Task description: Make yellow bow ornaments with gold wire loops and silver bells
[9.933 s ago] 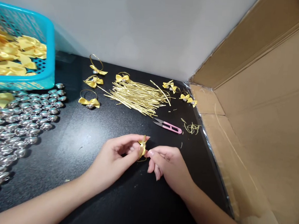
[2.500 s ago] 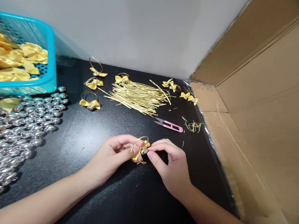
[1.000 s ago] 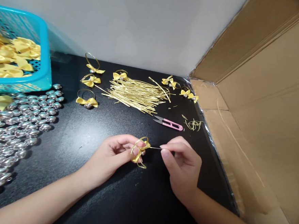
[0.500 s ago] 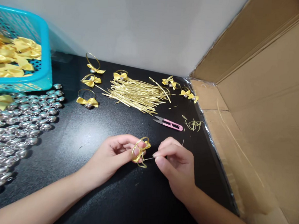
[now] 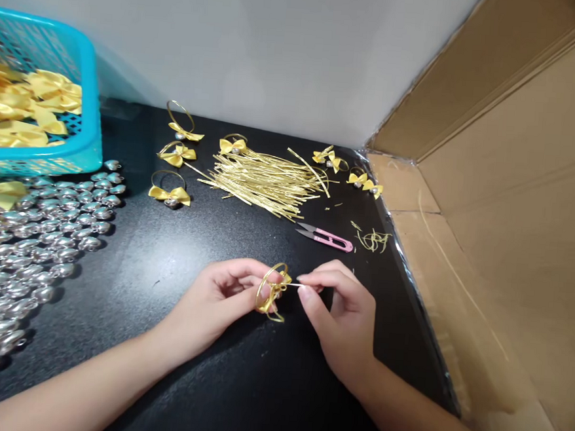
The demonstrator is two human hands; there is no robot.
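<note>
My left hand point(image 5: 235, 291) pinches a yellow ribbon bow point(image 5: 267, 304) with a gold cord loop point(image 5: 261, 286) standing up from it. Part of the bow is hidden by the fingers. From the bow a thin gold cord end point(image 5: 294, 284) runs to the right, and my right hand point(image 5: 343, 308) grips its tip between thumb and forefinger. Another short end hangs below the bow. Beyond my hands lies a pile of cut gold cords point(image 5: 265, 182). Pink-handled thread snips point(image 5: 326, 236) rest between that pile and my right hand.
At left, a blue basket point(image 5: 91, 97) holds yellow bows, with many silver heart-shaped beads point(image 5: 43, 251) spread in front. Looped bows with beads point(image 5: 169, 195) sit along the back. Cord scraps point(image 5: 374, 240) lie near the table's right edge, beside cardboard point(image 5: 515, 192).
My right hand's fingertips have risen slightly with the cord end, which slanted from lower on the bow and now runs nearly level. The left hand has barely moved.
</note>
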